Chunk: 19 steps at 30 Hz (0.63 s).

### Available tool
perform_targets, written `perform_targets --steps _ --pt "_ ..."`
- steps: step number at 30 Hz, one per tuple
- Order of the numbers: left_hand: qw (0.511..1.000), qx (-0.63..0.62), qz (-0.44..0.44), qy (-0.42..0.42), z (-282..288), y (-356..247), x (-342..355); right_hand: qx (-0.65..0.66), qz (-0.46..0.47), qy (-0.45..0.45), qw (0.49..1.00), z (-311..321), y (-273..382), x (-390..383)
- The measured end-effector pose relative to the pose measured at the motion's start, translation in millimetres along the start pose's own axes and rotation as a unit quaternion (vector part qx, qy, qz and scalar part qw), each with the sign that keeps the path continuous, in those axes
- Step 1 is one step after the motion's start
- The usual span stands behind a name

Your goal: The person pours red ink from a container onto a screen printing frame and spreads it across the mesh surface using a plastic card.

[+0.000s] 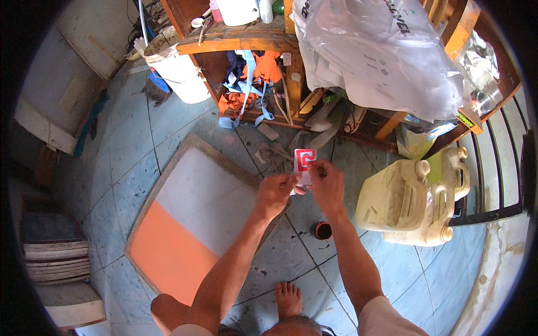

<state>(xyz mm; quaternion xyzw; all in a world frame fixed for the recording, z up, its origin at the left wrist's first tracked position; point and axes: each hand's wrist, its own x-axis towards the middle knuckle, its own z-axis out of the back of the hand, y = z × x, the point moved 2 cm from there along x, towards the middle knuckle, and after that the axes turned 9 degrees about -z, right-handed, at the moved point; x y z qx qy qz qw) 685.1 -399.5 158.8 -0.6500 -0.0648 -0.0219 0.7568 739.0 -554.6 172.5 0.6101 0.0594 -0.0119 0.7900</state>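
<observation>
A small white card (304,161) with a red printed pattern is held up in front of me, over the tiled floor. My right hand (327,183) pinches its right edge. My left hand (273,194) is closed at the card's lower left corner, thumb and finger together on it. Below and left of the hands lies a framed panel (193,179), part white and part orange, flat on the floor. The left forearm passes over its right side. Beneath my right forearm stands a small round dark pot (321,230) with an orange rim.
Two yellowish jerrycans (392,196) stand at the right beside black metal bars. Ahead is a wooden shelf (241,43) with orange and blue cloth strips (246,84) and large plastic sheeting (381,56). A white bucket (178,75) stands far left; stacked frames (56,263) are near left.
</observation>
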Motion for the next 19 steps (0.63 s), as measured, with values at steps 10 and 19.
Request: perform_targets --steps 10,19 --pt "0.996 0.039 0.017 -0.073 -12 -1 -10 0.082 0.007 -0.051 0.995 34 -10 37" --pt "0.959 0.107 -0.099 -0.243 -34 -23 3 0.075 -0.014 -0.050 0.996 25 3 2"
